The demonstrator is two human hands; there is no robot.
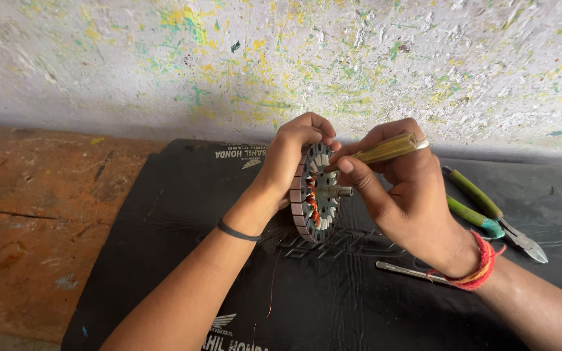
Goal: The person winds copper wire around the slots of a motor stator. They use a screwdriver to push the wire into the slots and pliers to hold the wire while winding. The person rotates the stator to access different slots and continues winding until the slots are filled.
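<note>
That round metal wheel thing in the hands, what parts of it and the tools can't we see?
Head view:
- Motor stator: its far face is turned away, and the left hand covers its top rim.
- Yellow-handled tool: the tip is hidden behind the right hand.
- Green-handled pliers: partly behind the right wrist.
- Thin metal rod: one end goes under the wrist.
- Copper wire: too thin to trace.

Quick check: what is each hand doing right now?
Left hand: closed on the round metal motor stator.
Right hand: closed on a yellow-handled tool.
</note>
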